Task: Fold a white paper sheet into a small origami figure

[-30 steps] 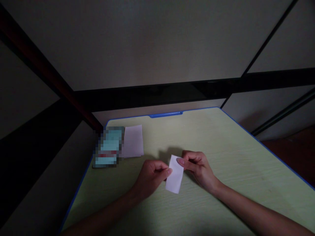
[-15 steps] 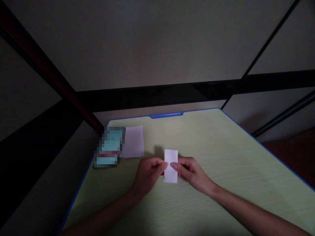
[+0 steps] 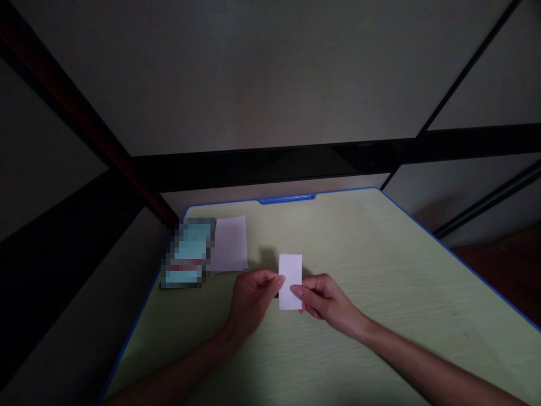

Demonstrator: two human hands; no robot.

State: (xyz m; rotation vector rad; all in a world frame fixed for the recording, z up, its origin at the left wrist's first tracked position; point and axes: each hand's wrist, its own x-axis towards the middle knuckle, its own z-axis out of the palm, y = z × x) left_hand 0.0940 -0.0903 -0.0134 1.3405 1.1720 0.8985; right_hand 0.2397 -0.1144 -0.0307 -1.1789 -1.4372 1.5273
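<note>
A small white rectangle of paper (image 3: 290,269), which looks folded, is held upright above the table between both hands. My left hand (image 3: 254,298) pinches its left edge, thumb on the near face and fingers behind. On the opposite edge my right hand (image 3: 332,303) grips it a little lower, its thumb lying across the near face. The fingers behind the paper are partly hidden.
The pale wood-grain table (image 3: 359,248) has a blue rim and a blue strip (image 3: 287,199) at its far edge. At the back left lie white paper sheets (image 3: 230,245), beside a pixelated flat object (image 3: 188,254). A panelled wall (image 3: 270,79) rises behind.
The paper has shifted slightly left and up. My right thumb now sits a bit lower on it, while the left hand keeps its pinch.
</note>
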